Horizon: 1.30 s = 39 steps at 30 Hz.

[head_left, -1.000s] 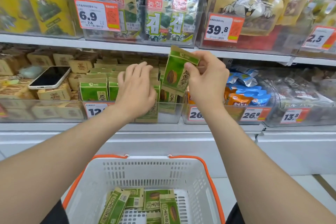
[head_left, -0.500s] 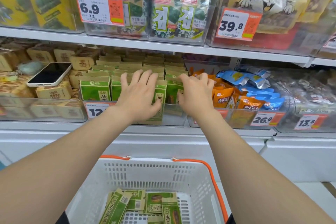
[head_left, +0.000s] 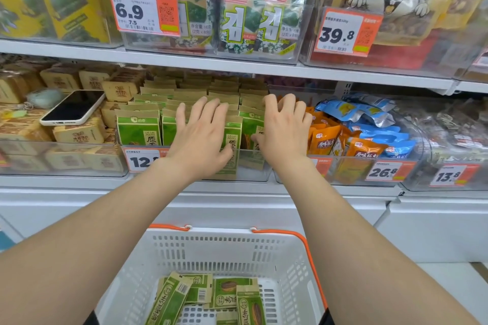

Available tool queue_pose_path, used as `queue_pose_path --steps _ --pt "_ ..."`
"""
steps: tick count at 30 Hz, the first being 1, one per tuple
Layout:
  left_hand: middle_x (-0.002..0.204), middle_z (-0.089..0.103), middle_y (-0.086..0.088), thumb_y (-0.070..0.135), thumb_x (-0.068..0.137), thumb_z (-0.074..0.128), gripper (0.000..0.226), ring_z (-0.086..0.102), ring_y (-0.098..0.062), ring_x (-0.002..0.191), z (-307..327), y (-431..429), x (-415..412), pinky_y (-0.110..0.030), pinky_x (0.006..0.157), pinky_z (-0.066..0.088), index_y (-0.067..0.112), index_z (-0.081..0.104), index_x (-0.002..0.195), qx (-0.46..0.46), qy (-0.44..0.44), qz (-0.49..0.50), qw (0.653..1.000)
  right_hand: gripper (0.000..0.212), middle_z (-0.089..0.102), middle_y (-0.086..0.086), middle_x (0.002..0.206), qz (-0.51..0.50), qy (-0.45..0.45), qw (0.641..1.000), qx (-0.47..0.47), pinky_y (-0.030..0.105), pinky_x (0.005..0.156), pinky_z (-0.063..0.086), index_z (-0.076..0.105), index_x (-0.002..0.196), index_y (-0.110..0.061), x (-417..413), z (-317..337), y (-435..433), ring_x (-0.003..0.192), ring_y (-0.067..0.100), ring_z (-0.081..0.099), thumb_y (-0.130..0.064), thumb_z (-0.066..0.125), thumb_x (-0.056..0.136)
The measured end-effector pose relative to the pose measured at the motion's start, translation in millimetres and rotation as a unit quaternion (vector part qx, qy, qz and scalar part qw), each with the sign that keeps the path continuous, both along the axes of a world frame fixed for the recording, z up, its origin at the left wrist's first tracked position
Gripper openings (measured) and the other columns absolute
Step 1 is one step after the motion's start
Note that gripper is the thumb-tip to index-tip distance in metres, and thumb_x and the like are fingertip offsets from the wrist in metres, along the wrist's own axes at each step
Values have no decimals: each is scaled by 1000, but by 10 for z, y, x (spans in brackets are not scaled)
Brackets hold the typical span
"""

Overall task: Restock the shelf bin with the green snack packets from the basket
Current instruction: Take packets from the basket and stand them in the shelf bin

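Note:
Rows of green snack packets [head_left: 137, 130] stand upright in a clear shelf bin [head_left: 245, 174] on the middle shelf. My left hand [head_left: 200, 137] lies flat on the front packets at the bin's middle, fingers spread and straight. To its right, my right hand [head_left: 285, 132] rests on the rightmost row with its fingers loosely bent over the packet tops; it holds nothing I can see. Below, a white basket [head_left: 232, 253] with orange handles holds several more green packets [head_left: 227, 293] lying flat.
A phone [head_left: 74, 107] lies on tan boxes in the bin to the left. Orange and blue snack bags [head_left: 353, 134] fill the bin to the right. Seaweed packs [head_left: 253, 16] sit on the shelf above, behind price tags.
My right hand brought a green packet down into the bin's right row and let it go. Both hands now rest on the packets. The view has shifted down and closer.

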<state>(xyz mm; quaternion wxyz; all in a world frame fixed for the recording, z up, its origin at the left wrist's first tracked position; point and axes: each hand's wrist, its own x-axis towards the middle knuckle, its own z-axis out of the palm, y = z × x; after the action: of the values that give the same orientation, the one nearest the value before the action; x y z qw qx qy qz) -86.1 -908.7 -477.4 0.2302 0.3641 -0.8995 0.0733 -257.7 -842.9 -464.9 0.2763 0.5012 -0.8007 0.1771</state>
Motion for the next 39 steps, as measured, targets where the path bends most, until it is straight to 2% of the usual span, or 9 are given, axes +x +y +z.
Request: queue_pose_path --steps 3,6,9,12,15,21,31,36,39 --pt "153 42 -12 32 87 69 74 34 -39 143 -9 59 -3 -57 118 28 11 39 152 -37 41 -20 998 50 53 8 112 22 -8 999 -44 42 82 46 51 113 -19 60 62 88 101 29 50 -37 84 79" --pt "121 50 -11 22 82 70 53 46 -35 108 2 151 -19 -47 87 42 12 51 130 -108 92 -54 988 19 59 5 98 79 -44 995 -32 37 71 46 54 99 -17 164 135 229 89 27 57 -15 68 87" --pt "92 55 -4 17 85 65 21 48 -28 85 -105 225 20 -45 67 44 15 53 102 -112 93 -118 982 12 58 3 82 103 -122 986 40 31 54 39 53 92 -15 274 116 441 71 26 57 -11 63 87" --pt "79 59 4 28 92 60 13 57 -26 73 -405 304 84 -37 51 44 21 49 96 -50 14 -148 988 10 55 5 85 96 -176 964 175 34 62 43 57 97 -14 302 -23 635 76 32 58 -14 63 89" --pt "90 67 4 36 99 53 15 62 -27 81 -729 405 137 -36 58 38 25 53 109 86 -157 -132 975 13 52 7 98 88 -169 919 345 37 69 43 52 100 -16 397 -238 753 83 32 53 -18 62 92" --pt "108 70 -3 32 99 55 22 67 -28 97 -1452 351 388 -40 83 58 20 70 109 270 -422 -64 863 13 51 4 97 115 -127 795 582 36 69 48 56 111 -14 752 -778 770 69 18 49 -15 52 99" --pt "139 61 -6 32 103 57 42 60 -26 119 -2623 242 788 -42 107 51 15 56 142 386 -458 21 801 17 61 5 108 215 -112 764 598 36 70 51 61 110 -11 1178 -1406 468 69 15 51 -5 54 96" --pt "175 4 -3 9 100 57 83 41 -40 147 -3002 301 840 -51 114 45 44 17 164 426 -462 -27 778 26 59 4 116 227 -125 756 601 39 81 52 57 125 -14 1260 -1591 355 92 25 57 -10 53 99" --pt "176 3 0 2 96 63 88 43 -41 146 -3187 311 867 -53 114 46 55 29 157 437 -448 -59 777 27 59 3 113 227 -127 755 602 37 77 51 59 126 -15 1245 -1659 294 89 24 56 -10 53 99"
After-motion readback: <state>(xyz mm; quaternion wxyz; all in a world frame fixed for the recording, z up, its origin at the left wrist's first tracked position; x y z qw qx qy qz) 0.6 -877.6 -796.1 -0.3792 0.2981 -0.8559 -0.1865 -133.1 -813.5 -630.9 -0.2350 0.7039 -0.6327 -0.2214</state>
